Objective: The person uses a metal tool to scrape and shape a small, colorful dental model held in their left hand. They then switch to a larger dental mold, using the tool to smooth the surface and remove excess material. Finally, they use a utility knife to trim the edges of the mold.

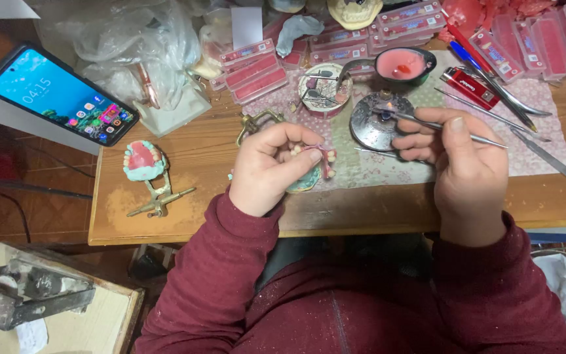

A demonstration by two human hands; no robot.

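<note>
Gripping a wax denture model (316, 159) with pale teeth, the left hand (271, 167) is curling tightly around it just above the wooden table's (375, 210) near edge. Beside it, the right hand (458, 157) is pinching a thin metal wax tool (440, 126), fingers closed, its tip reaching over a small round metal burner (376, 121). To the left, one second denture model on a brass articulator (149, 177) is lying on the table. Farther back, a dark bowl (404, 64) is holding pink wax, a round tin (322, 88) is holding small tools, and a smartphone (60, 95) is glowing at the far left.
</note>
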